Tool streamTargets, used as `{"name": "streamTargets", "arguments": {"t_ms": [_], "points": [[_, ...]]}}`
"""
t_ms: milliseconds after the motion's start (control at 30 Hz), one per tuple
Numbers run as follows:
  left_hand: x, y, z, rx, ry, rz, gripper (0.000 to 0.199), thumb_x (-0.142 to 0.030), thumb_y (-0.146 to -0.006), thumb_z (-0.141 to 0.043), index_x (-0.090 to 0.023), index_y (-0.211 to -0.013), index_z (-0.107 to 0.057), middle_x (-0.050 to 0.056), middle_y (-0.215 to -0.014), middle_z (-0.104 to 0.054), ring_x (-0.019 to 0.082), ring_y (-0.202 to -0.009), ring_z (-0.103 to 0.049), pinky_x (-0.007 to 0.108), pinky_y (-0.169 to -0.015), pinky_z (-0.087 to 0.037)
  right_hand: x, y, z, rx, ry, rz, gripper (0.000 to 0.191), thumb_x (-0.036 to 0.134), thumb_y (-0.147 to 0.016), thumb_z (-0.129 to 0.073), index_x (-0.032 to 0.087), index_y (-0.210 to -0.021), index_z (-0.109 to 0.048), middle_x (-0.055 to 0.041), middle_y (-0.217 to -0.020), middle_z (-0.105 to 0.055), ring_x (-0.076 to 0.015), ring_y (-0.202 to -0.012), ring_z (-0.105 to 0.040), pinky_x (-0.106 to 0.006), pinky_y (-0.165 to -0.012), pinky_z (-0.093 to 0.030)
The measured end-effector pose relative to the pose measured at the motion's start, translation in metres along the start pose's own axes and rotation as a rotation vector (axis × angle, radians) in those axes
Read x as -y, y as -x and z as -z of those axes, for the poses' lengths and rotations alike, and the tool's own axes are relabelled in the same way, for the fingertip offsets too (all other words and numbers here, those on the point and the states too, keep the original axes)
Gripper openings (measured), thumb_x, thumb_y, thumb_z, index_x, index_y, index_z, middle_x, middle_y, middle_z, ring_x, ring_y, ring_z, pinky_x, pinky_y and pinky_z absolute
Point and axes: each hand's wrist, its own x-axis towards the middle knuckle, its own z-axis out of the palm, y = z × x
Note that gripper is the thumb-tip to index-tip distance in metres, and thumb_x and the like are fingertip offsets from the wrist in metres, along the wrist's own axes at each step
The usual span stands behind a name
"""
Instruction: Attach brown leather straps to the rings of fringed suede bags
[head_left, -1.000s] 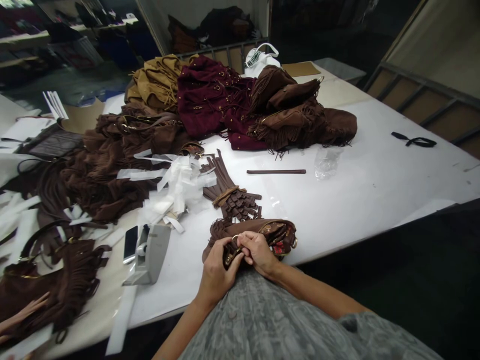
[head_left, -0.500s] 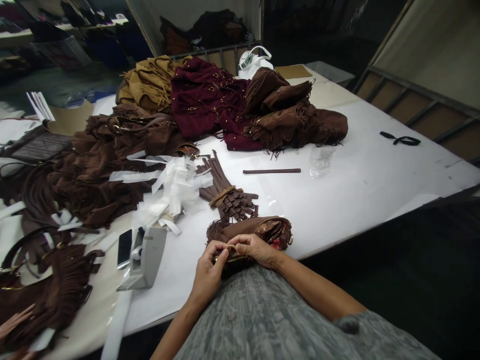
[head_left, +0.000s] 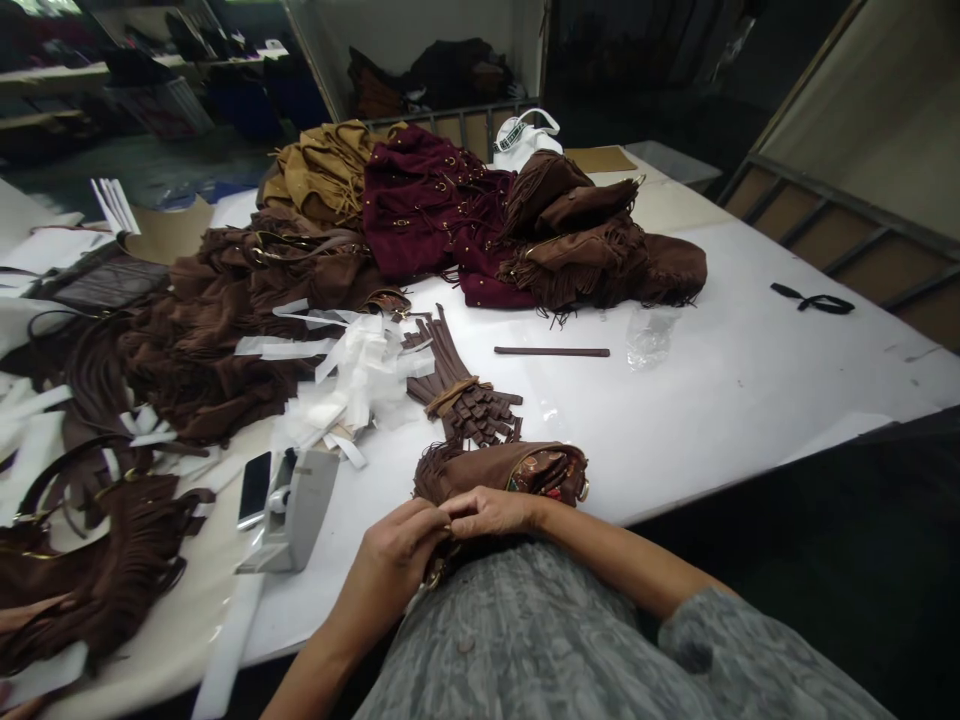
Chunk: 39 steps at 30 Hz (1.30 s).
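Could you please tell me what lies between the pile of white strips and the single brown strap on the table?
In the head view, a tied bundle of brown straps lies between the white strips and the single strap.

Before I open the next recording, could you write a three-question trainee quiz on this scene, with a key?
1. True or false: the left hand and the right hand are both at the fringed brown bag.
2. What lies beside the grey tape dispenser? (a) a phone (b) scissors (c) a hammer
3. Fill in: the studded cloth beside the tan cloth is dark ____.

Key: 1 true; 2 a; 3 red.
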Motion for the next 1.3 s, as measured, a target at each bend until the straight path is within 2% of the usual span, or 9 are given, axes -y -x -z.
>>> {"name": "streamTargets", "arguments": {"t_ms": [133,300,400,500,667,733,900,1133,1300], "points": [[-0.004,0.0,0.018,0.097,-0.04,0.003,0.016,-0.024,-0.09,-0.054,-0.022,-0.081,-0.067,0.003,-0.075,-0.065,0.015,-0.067,-0.062,0.023,-0.061,-0.047,0.008,-0.01,0.004,0.194,0.062,0.001,0.058,0.058,-0.075,-0.068,0.012,-0.11,-0.068,-0.0047,-0.11,-0.062,-0.0191,-0.11,-0.056,-0.026,-0.1,-0.037],[-0.021,-0.018,0.028,-0.001,0.049,-0.089,0.014,-0.022,-0.089,-0.055,-0.021,-0.081,-0.067,0.003,-0.073,-0.066,0.016,-0.067,-0.063,0.025,-0.061,-0.05,0.043,-0.018,0.021,0.277,0.123,-0.002,0.059,0.059,-0.068,-0.072,0.012,-0.103,-0.071,-0.0054,-0.109,-0.064,-0.0223,-0.113,-0.053,-0.027,-0.1,-0.036],[-0.035,-0.035,0.031,-0.086,0.112,-0.153,0.012,-0.02,-0.088,-0.057,-0.021,-0.082,-0.067,0.004,-0.076,-0.067,0.016,-0.069,-0.064,0.025,-0.063,-0.051,0.073,-0.008,0.031,0.285,0.17,0.0,0.051,0.054,-0.071,-0.074,0.011,-0.097,-0.07,-0.0019,-0.092,-0.064,-0.018,-0.095,-0.057,-0.025,-0.088,-0.04],[-0.037,-0.052,0.03,-0.156,0.122,-0.143,0.01,-0.022,-0.087,-0.06,-0.02,-0.08,-0.067,0.004,-0.075,-0.067,0.017,-0.069,-0.063,0.026,-0.062,-0.051,0.087,0.007,0.03,0.145,0.068,-0.04,0.04,0.049,-0.08,-0.067,0.011,-0.091,-0.069,-0.0001,-0.084,-0.062,-0.0148,-0.084,-0.055,-0.026,-0.082,-0.04],[-0.011,-0.062,0.016,-0.04,0.154,-0.042,0.012,-0.022,-0.084,-0.059,-0.02,-0.076,-0.067,0.005,-0.074,-0.067,0.017,-0.069,-0.063,0.026,-0.063,-0.051,0.053,0.017,0.006,-0.285,-0.382,-0.169,0.03,0.042,-0.07,-0.073,0.013,-0.078,-0.071,-0.0007,-0.075,-0.066,-0.0149,-0.074,-0.057,-0.03,-0.079,-0.04],[0.002,-0.06,0.009,0.004,0.181,-0.001,0.011,-0.021,-0.082,-0.06,-0.02,-0.073,-0.067,0.004,-0.074,-0.067,0.016,-0.069,-0.063,0.026,-0.063,-0.051,0.035,0.014,-0.005,-0.372,-0.528,-0.189,0.031,0.04,-0.064,-0.077,0.012,-0.078,-0.071,-0.0017,-0.075,-0.067,-0.0143,-0.071,-0.058,-0.029,-0.077,-0.04],[0.024,-0.048,0.005,0.043,0.249,0.146,0.014,-0.022,-0.079,-0.064,-0.019,-0.066,-0.066,0.003,-0.07,-0.068,0.016,-0.067,-0.064,0.026,-0.064,-0.05,0.016,0.002,-0.019,-0.394,-0.633,-0.14,0.032,0.037,-0.061,-0.083,0.011,-0.077,-0.072,-0.0004,-0.074,-0.065,-0.0121,-0.07,-0.056,-0.027,-0.075,-0.039],[0.042,-0.042,0.011,0.006,0.29,0.193,0.013,-0.02,-0.079,-0.066,-0.019,-0.067,-0.067,0.004,-0.07,-0.068,0.017,-0.069,-0.064,0.026,-0.066,-0.049,0.01,-0.014,-0.009,-0.265,-0.652,-0.183,0.038,0.042,-0.058,-0.087,0.013,-0.08,-0.075,-0.0021,-0.078,-0.066,-0.0122,-0.073,-0.058,-0.027,-0.074,-0.041],[0.061,-0.041,0.014,0.083,0.305,0.288,0.012,-0.02,-0.076,-0.067,-0.019,-0.064,-0.067,0.002,-0.068,-0.067,0.016,-0.065,-0.063,0.025,-0.062,-0.048,-0.001,-0.028,-0.008,-0.328,-0.509,-0.149,0.044,0.047,-0.054,-0.087,0.012,-0.079,-0.076,0.0,-0.073,-0.063,-0.0101,-0.068,-0.053,-0.025,-0.07,-0.04]]}}
